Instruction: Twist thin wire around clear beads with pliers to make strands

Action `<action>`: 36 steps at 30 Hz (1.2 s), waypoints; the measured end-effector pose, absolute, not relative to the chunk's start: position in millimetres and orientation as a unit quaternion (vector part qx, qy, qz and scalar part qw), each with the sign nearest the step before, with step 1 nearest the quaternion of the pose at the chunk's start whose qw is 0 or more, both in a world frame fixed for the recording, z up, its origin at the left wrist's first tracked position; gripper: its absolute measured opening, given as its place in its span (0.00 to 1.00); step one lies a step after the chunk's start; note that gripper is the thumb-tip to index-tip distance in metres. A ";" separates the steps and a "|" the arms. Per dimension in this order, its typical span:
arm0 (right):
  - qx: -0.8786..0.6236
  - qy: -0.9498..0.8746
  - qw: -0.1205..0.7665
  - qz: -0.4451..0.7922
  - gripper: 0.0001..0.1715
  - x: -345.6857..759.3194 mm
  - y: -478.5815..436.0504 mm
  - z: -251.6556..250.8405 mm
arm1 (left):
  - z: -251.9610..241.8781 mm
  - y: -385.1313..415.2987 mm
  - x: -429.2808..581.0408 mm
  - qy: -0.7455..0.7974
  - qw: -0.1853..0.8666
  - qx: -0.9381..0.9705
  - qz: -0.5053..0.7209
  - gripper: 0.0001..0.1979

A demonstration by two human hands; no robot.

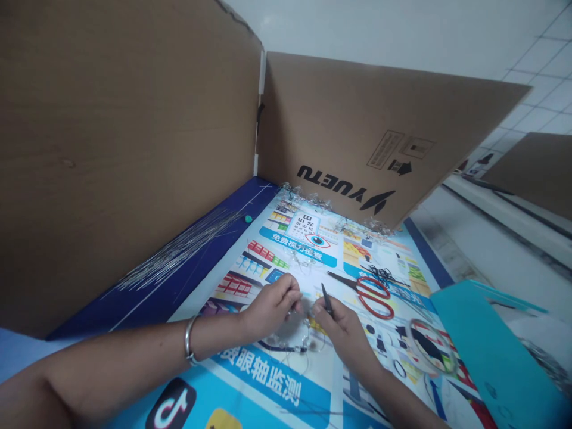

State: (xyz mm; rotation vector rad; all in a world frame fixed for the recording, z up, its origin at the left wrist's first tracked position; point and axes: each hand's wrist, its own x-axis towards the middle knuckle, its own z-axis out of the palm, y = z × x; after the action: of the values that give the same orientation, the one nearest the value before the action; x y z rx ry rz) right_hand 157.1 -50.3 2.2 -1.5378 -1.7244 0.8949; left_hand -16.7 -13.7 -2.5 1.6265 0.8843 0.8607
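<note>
right fingers (320, 311) grip a slim dark tool (326, 299) near clear beads (306, 336)

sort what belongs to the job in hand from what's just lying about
Likely in the job:
dark slim tool, held in the right hand
clear beaded strand, near the left hand

Apparently just lying about:
red-handled scissors
thin wires
black tangle
small green piece
</note>
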 end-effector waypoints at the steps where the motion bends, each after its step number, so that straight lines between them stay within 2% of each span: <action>1: -0.587 -0.661 0.322 0.338 0.15 156.7 -50.3 3.0 | -2.4 -13.9 -16.7 0.368 0.528 0.676 0.360 0.08; 15: -0.592 -0.662 0.320 0.330 0.16 163.7 -48.5 -0.9 | 6.1 -8.6 -20.8 0.333 0.537 0.697 0.339 0.08; 25: -0.596 -0.654 0.332 0.327 0.15 161.4 -48.1 2.3 | -7.5 -4.1 -17.1 0.322 0.630 0.596 0.380 0.11; 29: -0.597 -0.636 0.338 0.353 0.18 166.6 -47.9 1.7 | -1.3 -4.0 -18.8 0.329 0.638 0.583 0.380 0.12; 34: -0.587 -0.546 0.429 0.416 0.27 183.1 -47.1 6.3 | 3.6 -3.3 -19.4 0.336 0.640 0.562 0.402 0.12; 36: -0.576 -0.522 0.433 0.456 0.28 187.0 -47.1 9.2 | 3.0 -2.7 -19.4 0.342 0.635 0.559 0.409 0.12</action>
State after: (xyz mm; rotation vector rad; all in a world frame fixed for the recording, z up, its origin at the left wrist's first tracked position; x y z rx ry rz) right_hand 187.0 -47.1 9.2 -1.4363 -1.3015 1.1355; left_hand -19.4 -2.7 3.0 1.2777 0.7807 0.9349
